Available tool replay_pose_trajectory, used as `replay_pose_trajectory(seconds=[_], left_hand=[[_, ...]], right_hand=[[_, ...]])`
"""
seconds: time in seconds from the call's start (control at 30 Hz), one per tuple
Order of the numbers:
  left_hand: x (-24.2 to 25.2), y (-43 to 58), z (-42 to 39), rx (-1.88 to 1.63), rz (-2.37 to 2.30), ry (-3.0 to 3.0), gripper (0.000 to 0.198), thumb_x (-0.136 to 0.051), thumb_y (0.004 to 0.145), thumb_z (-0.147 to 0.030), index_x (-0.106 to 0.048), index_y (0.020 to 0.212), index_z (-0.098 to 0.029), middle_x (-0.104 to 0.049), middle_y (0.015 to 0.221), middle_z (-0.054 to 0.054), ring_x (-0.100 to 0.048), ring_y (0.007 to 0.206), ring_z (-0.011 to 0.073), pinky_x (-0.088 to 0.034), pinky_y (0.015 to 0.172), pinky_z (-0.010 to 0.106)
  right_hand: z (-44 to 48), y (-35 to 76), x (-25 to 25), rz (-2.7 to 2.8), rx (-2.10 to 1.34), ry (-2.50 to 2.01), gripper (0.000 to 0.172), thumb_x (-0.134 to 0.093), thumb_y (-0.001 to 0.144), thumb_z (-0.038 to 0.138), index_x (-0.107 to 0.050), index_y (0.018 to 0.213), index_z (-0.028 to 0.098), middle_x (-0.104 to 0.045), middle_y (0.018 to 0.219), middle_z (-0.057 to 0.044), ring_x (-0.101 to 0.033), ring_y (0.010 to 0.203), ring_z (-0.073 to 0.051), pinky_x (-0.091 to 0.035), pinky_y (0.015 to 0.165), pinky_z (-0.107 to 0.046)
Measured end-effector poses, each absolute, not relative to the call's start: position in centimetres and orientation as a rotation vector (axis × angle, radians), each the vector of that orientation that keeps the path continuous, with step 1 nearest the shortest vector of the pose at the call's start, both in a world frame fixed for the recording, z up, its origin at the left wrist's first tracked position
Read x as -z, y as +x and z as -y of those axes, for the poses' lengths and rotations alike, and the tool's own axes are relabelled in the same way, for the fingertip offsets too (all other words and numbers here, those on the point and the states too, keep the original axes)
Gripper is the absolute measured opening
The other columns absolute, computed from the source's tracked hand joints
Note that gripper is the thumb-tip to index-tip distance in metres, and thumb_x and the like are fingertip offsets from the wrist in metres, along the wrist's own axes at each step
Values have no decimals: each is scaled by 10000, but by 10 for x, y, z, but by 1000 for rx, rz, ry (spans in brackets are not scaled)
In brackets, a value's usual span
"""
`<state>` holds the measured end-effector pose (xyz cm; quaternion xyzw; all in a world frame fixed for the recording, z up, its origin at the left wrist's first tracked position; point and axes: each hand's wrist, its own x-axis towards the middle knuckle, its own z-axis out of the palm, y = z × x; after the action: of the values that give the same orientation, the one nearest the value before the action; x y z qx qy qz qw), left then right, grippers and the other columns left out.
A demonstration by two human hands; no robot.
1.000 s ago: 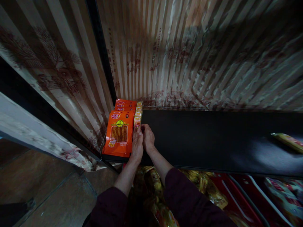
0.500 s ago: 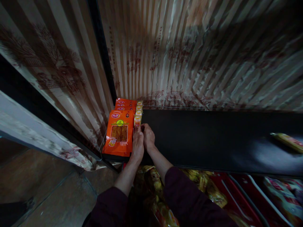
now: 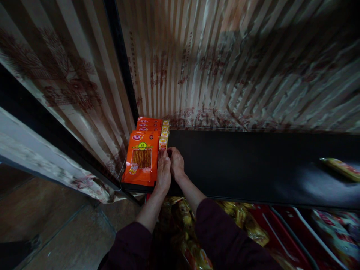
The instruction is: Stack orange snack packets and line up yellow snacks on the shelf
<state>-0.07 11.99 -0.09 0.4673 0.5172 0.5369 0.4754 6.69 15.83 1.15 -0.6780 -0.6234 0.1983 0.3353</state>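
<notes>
Several small yellow snack packets stand in a row running back along the black shelf. My left hand closes against the left side of the front packet, between it and a large orange snack bag. Across from it, my right hand has its fingers curled in against the same packet's right side. The packet's lower part is hidden between the two hands. More orange bags line up behind the front one, in the shelf's left corner.
The black shelf stretches right, where one yellow packet lies flat. Striped printed sheeting hangs behind it, and a dark metal post rises at the corner. Below are gold-wrapped packages and red boxes.
Almost nothing has moved. The front yellow packet appears shifted very slightly left; both hands stay in place around it.
</notes>
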Motion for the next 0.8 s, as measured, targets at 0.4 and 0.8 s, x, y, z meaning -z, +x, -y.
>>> replay_pose_trajectory(seconds=[0.4,0.8], left_hand=[[0,-1,-119,-1313,-1270,1134,563,-344,916,-486,-421,1389,-190,-274,1534,52,-164,1436,159,-119,1186,343],[0,-3,-118,-1369,-1242,1117,488,-379,918,-450,-492,1330,-214,-343,1509,41,-202,1428,160,-143,1183,341]], right_hand=[[-154,69,-16,1649,-558,-1725,188,-471,856,168,-582,1007,171,-652,976,-84,-609,909,-192,-455,769,-290],[-150,70,-10,1580,-518,-1709,277,-498,797,156,-581,1061,184,-622,1014,-79,-605,899,-187,-474,789,-311]])
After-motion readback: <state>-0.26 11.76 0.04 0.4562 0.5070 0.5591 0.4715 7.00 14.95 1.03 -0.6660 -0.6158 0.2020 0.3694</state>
